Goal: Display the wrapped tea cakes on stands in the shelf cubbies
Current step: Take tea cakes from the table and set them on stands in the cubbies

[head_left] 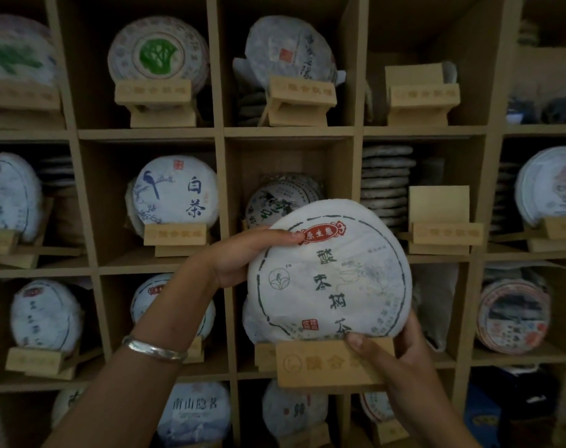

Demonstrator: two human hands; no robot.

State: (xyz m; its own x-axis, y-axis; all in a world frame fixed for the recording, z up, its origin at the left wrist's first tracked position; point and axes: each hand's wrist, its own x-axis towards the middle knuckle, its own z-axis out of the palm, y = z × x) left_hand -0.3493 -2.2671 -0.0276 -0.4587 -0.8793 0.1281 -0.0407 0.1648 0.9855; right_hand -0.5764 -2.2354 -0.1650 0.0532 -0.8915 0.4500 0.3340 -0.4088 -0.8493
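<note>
My left hand [239, 257] grips the round white paper-wrapped tea cake [330, 279] by its upper edge; my right hand [394, 360] pinches the pale wooden stand [320, 367] beneath. I should seat both level before releasing.

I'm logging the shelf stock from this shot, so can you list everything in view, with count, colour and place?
held tea cake: one, white wrapper with dark green ring and red label, in front of the centre cubbies, seated on the held stand
held stand: one, pale wood, under that cake
displayed tea cakes: over a dozen, mostly white wrappers, upright on stands in the cubbies
empty stands: two, pale wood, right-centre column, top and middle rows
stacked cakes: one grey pile, behind the middle empty stand
shelf: tan cubby grid
bracelet: one, silver, left wrist
left hand: grips cake's left edge
right hand: holds stand and cake's lower right
</note>
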